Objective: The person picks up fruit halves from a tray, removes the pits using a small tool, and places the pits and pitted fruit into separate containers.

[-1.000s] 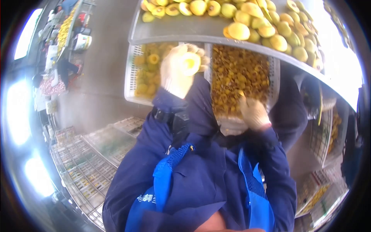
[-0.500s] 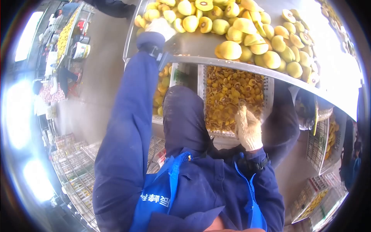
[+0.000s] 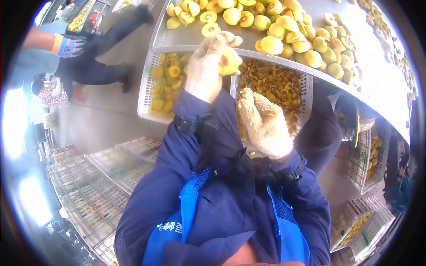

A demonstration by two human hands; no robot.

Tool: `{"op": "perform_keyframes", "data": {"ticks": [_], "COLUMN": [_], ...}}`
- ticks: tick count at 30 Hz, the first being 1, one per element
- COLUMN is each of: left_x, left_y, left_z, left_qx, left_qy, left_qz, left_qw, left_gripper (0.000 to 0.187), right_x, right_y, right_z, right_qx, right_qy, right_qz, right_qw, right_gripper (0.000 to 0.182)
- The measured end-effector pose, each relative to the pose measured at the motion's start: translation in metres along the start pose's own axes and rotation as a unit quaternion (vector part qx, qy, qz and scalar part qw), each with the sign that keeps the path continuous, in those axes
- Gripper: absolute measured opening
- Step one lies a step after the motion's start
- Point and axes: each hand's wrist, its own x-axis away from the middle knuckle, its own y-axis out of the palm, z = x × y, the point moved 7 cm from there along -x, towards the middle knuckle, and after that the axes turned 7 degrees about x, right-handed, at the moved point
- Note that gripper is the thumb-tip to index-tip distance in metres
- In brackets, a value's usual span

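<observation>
My left hand (image 3: 205, 71), in a pale knit glove, is raised at the front edge of the metal table. Its fingers are closed round a halved yellow peach (image 3: 230, 61), cut face partly showing. My right hand (image 3: 265, 125), in a similar glove, is curled just below and to the right, over a white crate (image 3: 306, 95) of small orange-brown pit pieces (image 3: 270, 82). A thin dark sliver seems to stick out near its fingertips, but I cannot make out what it holds. Yellow peach halves (image 3: 284, 33) lie heaped on the metal table (image 3: 177, 37).
Another white crate (image 3: 144, 95) with yellow peach halves stands below the table at left. Stacked mesh crates (image 3: 93, 186) are at lower left, more crates (image 3: 361, 164) at right. At upper left a person with a gloved hand (image 3: 69, 45) is walking past.
My left hand has come back from the heap on the table with a peach half. My right hand has moved left and up towards it. A person has come into view at left.
</observation>
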Motion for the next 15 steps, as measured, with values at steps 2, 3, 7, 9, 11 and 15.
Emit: {"op": "perform_keyframes", "data": {"ticks": [2, 3, 7, 9, 11, 15], "left_x": [0.005, 0.013, 0.043, 0.053, 0.056, 0.064], "left_y": [0.005, 0.008, 0.026, 0.033, 0.035, 0.029], "left_z": [-0.015, -0.016, -0.007, -0.006, -0.012, -0.014], "left_qx": [0.094, 0.089, 0.077, 0.069, 0.07, 0.013], "left_qy": [-0.049, -0.055, -0.061, -0.06, -0.044, 0.006], "left_qz": [-0.033, -0.049, -0.05, -0.026, -0.021, 0.005], "left_qw": [0.994, 0.993, 0.994, 0.996, 0.996, 1.0], "left_gripper": [0.045, 0.044, 0.04, 0.04, 0.04, 0.041], "right_x": [-0.001, -0.001, 0.002, 0.003, 0.004, 0.007], "right_y": [0.001, 0.0, 0.0, 0.0, 0.001, 0.011], "right_z": [-0.002, -0.004, 0.003, 0.002, -0.001, 0.012], "right_qx": [0.035, 0.053, 0.064, 0.079, 0.091, 0.092], "right_qy": [-0.006, 0.003, 0.037, 0.02, -0.009, 0.075], "right_qz": [0.005, 0.005, 0.007, 0.011, 0.025, -0.03], "right_qw": [0.999, 0.999, 0.997, 0.997, 0.995, 0.992], "right_gripper": [0.018, 0.018, 0.016, 0.015, 0.016, 0.019]}}
